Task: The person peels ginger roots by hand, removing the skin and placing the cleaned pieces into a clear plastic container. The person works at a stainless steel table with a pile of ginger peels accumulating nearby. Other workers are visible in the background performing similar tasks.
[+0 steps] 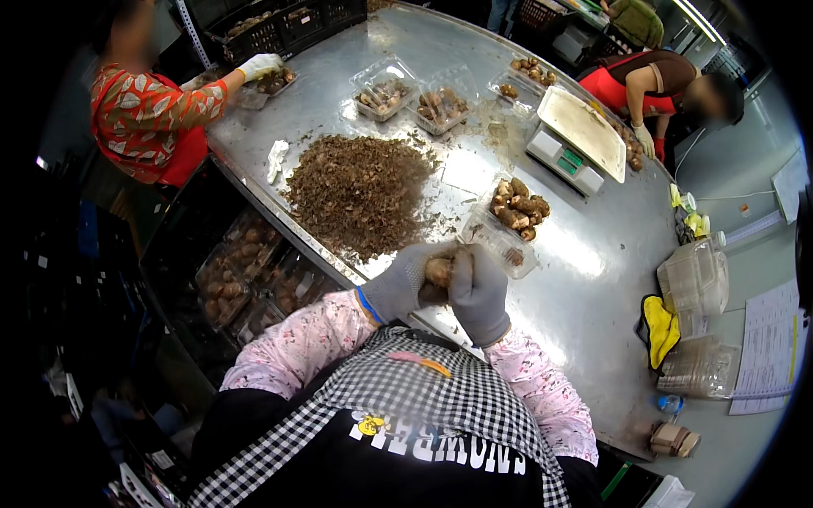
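My left hand (400, 282), in a grey work glove, grips a brown taro-like tuber (439, 272) at the table's near edge. My right hand (479, 289), gloved alike, closes against the tuber's other side; its fingertips and anything within them are hidden. Just beyond my hands lies an open clear plastic clamshell box (492, 236), one half heaped with tubers (519, 206), the other bearing a small brown piece (514, 256). To the left of that box spreads a large pile of brown peelings (359, 193).
A digital scale (565, 159) with a tray stands at the right. Two filled clamshells (383, 95) sit farther back. One co-worker (159, 120) stands left, another (654, 82) bends over at the right. A black crate (171, 279) of packed boxes adjoins the table's left edge; stacked empty clamshells (692, 276) stand right.
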